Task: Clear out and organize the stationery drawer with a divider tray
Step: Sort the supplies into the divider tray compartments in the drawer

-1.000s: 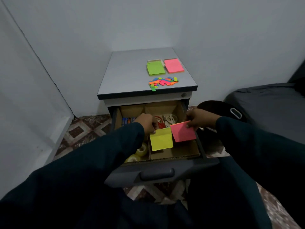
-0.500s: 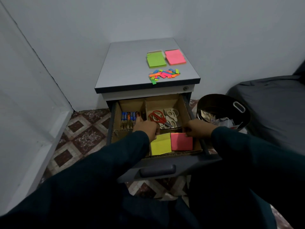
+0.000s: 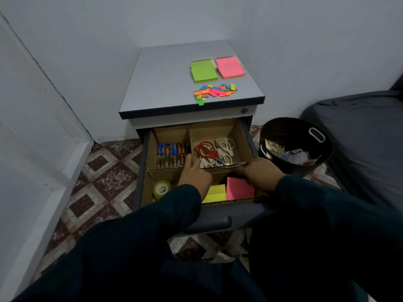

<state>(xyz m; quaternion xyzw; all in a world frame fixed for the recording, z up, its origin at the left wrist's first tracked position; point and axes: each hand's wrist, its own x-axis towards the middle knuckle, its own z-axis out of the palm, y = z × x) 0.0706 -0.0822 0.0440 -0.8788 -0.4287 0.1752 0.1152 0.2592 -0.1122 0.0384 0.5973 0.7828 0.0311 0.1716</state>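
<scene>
Both pads now lie flat in the tray (image 3: 150,153): the yellow pad (image 3: 214,193) and the pink pad (image 3: 238,188). The left hand (image 3: 195,172) and right hand (image 3: 259,174) rest on them, grip unclear. Next, the green pad (image 3: 203,71) must be fetched from the surface (image 3: 161,83).

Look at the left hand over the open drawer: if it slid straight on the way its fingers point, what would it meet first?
Probably the scissors. The left hand points away from the person across the cardboard divider, towards that back compartment, though depth is unclear.
</scene>
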